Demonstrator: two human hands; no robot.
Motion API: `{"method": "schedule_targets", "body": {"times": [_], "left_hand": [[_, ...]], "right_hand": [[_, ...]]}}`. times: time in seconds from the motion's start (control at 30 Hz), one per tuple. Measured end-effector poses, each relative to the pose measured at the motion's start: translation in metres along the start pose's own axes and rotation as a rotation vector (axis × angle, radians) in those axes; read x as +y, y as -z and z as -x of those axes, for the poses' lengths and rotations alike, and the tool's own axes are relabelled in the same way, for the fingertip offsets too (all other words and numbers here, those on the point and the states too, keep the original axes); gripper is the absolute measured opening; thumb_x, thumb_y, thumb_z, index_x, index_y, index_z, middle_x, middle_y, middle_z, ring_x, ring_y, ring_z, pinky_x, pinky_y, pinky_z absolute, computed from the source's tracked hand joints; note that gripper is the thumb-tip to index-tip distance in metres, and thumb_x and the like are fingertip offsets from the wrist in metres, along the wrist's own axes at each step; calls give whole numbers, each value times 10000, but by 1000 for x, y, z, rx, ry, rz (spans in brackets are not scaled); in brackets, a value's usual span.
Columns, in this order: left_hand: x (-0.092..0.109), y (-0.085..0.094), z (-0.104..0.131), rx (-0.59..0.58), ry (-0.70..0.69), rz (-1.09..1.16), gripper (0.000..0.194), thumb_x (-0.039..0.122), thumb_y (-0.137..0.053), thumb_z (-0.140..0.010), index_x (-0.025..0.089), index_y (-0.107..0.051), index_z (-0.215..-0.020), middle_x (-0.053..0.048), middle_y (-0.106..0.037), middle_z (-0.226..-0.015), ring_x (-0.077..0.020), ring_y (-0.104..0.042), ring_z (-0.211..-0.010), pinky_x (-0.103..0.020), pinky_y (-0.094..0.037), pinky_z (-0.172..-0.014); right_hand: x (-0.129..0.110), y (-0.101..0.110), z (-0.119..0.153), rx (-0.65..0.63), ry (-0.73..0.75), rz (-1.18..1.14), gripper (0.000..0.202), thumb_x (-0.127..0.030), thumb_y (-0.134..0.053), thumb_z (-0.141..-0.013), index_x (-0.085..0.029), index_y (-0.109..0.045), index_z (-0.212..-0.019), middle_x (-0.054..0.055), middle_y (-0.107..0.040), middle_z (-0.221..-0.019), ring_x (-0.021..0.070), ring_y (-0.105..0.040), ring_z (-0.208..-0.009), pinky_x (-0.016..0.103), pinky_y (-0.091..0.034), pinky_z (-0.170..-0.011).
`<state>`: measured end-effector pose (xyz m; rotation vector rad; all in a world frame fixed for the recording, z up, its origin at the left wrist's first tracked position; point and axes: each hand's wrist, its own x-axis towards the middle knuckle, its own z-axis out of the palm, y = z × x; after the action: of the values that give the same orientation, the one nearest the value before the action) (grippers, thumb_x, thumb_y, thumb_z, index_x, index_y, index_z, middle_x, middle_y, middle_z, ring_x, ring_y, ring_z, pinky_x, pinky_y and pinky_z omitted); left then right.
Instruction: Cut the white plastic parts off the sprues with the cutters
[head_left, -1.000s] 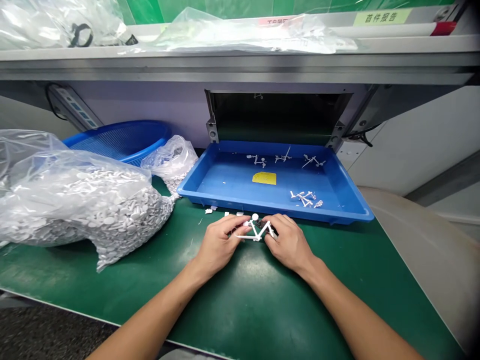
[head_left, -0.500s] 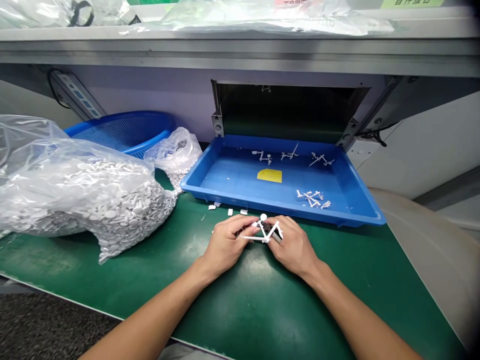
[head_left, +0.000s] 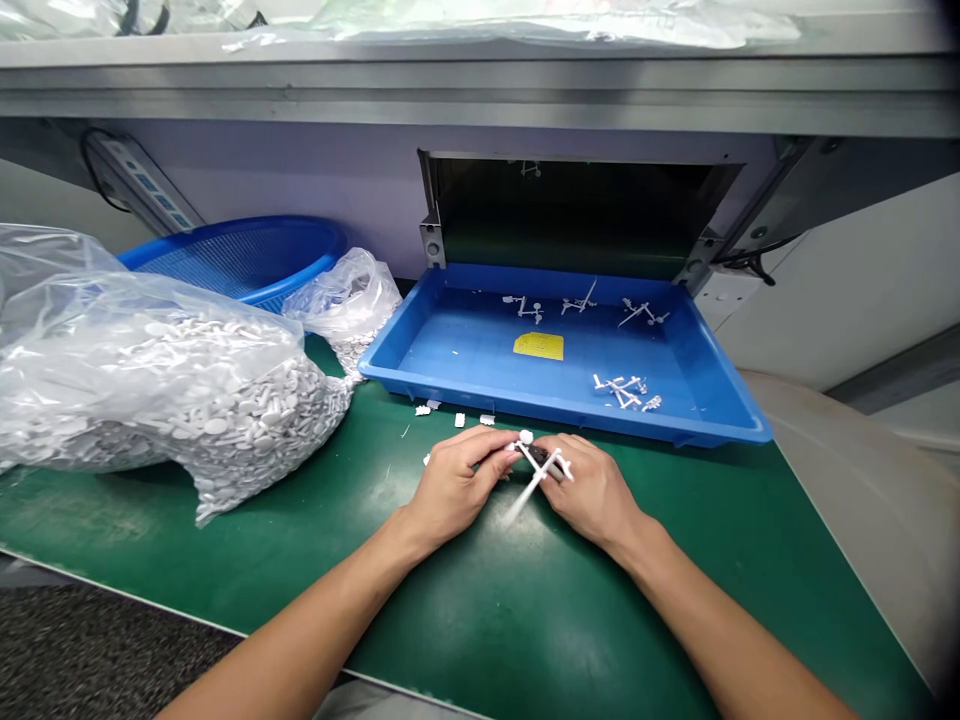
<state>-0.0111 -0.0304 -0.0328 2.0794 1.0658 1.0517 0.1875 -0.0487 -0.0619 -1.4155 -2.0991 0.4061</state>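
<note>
My left hand [head_left: 460, 482] is closed, its thumb and fingers pinching one end of a branched white plastic sprue [head_left: 546, 468]. A small white disc [head_left: 526, 437] sits at the sprue's upper end, and one thin arm of it, blurred, points down toward me. My right hand [head_left: 590, 490] is closed around a small dark tool [head_left: 537, 454] with a silver part. Fingers and sprue hide most of that tool, so its kind is unclear. The sprue's right branches lie over the right fingertips. Several small white pieces [head_left: 460, 420] lie on the green table just beyond my hands.
Ahead stands a blue tray [head_left: 480, 392] with several white sprues and a yellow label [head_left: 538, 346]. Clear bags of white plastic pieces [head_left: 247, 410] lie left, before a blue basket [head_left: 300, 240]. A shelf edge [head_left: 480, 95] runs overhead, above a dark opening [head_left: 570, 215].
The sprue's long arm has swung from pointing left to pointing down toward me. Both hands stay nearly in place, and the view has tilted slightly.
</note>
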Motion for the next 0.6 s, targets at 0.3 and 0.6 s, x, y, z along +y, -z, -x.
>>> {"method": "schedule_targets", "body": {"times": [0.3,0.6], "left_hand": [[-3,10,-5,-25,15,-147,237,258,-539,-940,184,-710,-1086,-65,-710,-1027,-179,-658,-930,-298,-521,-853],[54,164,11,824,-61,-616,299,233,-638,-874,179,-665,-1167,-65,-686,-988,-179,-651,-846,-342,-547,-826]], "right_hand": [[15,21,-9,-69,-175,80,125,-242,-538,-875,-235,-661,-851,4,-675,-809,179,-613,-741,274,-415,-663],[-25,23,10,-504,114,-397,102,-366,-619,-870,-365,-641,-969,12,-623,-1148,190,-637,-930,278,-542,-794]]}}
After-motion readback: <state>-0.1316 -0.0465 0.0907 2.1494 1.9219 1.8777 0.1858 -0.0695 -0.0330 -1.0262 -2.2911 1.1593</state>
